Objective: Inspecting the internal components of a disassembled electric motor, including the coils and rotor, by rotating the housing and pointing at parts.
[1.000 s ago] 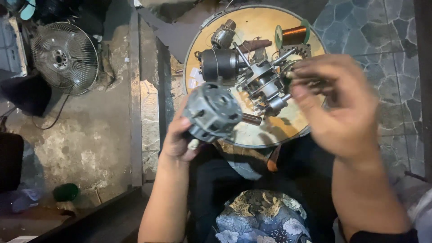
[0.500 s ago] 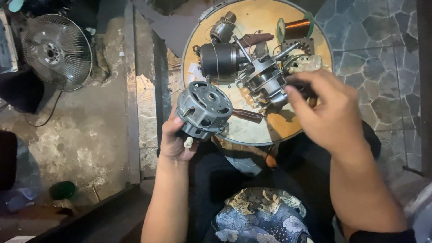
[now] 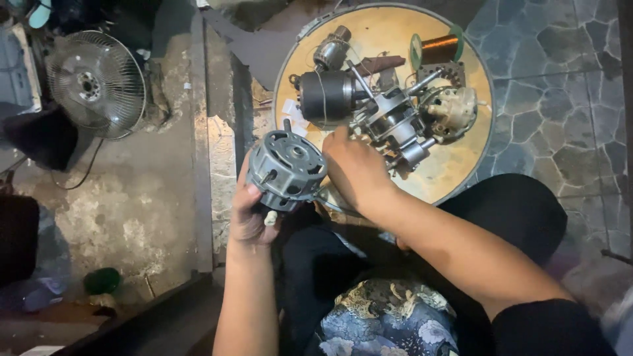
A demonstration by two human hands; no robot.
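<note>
Left hand is wrapped around the underside of a grey fan motor, fingers curled up against its ribbed housing, a firm grip, with the motor held up just off the near edge of the round wooden tabletop and tilted so its vented end cap faces the camera. A short shaft pokes out of the top of the housing, and a small white plug hangs below it, right by the left thumb. Right hand comes in across the body, palm down, fingers loosely curled, resting at the right side of the motor where it meets the table's edge; from this angle the fingertips are tucked underneath, so it's not clear whether they pinch anything or just touch the motor casing. Just beyond that hand, the tabletop is crowded: a dark cylindrical motor sits at the left, a smaller metal motor part lies behind it, and a rotor assembly on a long shaft lies diagonally through the middle, almost touching the right knuckles. To the right of that sits a cream-coloured motor housing, and at the far rim a spool of copper wire. Off to the left, well apart on the stained concrete floor, stands a wire fan guard. Dark trousers and a patterned cloth fill the bottom of the view.
</note>
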